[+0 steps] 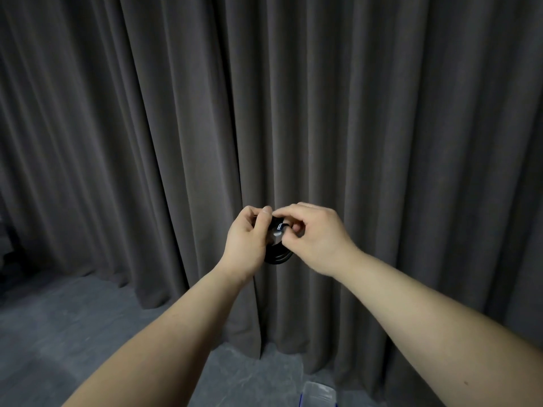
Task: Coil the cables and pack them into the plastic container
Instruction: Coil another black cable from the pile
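A black coiled cable (277, 255) hangs between both hands, held out in front of me at mid-frame. My left hand (246, 242) grips the coil's left side, thumb on top. My right hand (314, 236) pinches the coil's upper part, where a small strap or plug with white lettering (278, 227) shows. Most of the coil is hidden behind the palms. A corner of the clear plastic container (318, 392) with a blue edge shows at the bottom of the view.
A dark grey pleated curtain (293, 113) fills the background close behind the hands. Grey carpeted floor (73, 318) lies below at the left and bottom. A dark object (6, 251) sits at the far left edge.
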Demonstrator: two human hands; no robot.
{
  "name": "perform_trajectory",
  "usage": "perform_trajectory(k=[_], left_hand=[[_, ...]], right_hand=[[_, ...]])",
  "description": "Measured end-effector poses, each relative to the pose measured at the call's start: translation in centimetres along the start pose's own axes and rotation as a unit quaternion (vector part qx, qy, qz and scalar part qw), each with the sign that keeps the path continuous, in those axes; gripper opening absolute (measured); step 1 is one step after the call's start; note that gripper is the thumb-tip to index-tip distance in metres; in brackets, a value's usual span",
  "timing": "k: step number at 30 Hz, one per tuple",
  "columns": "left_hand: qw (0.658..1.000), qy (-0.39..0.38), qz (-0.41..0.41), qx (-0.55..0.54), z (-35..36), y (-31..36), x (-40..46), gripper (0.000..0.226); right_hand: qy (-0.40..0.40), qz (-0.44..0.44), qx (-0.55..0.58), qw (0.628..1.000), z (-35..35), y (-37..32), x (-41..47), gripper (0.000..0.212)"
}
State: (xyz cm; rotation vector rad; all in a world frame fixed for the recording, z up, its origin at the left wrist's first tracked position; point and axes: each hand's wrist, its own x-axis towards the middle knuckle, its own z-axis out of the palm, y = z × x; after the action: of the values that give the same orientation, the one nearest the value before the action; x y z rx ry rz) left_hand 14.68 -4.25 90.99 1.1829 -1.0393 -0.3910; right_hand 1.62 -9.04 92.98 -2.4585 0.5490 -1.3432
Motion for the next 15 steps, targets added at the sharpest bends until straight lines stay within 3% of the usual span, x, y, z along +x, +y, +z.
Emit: perform_trajectory(k=[5, 6, 15], left_hand=[[0.999, 0.022, -0.004, -0.023, -0.2, 0.4, 0.4, 0.024], [0.999, 0.026, -0.003, -0.024, -0.2, 0.6, 0.4, 0.024], [0.999, 0.017, 0.006, 0.027, -0.7, 0.5, 0.8, 0.022]], right_hand=[[-0.033, 0.029, 0.038, 0.998, -0.6, 0.3, 0.5, 0.005], [-0.039, 0.023, 0.023, 0.999, -0.6, 0.4, 0.5, 0.01], [0.024, -0.176, -0.033, 0.984, -0.3, -0.5, 0.2, 0.011]])
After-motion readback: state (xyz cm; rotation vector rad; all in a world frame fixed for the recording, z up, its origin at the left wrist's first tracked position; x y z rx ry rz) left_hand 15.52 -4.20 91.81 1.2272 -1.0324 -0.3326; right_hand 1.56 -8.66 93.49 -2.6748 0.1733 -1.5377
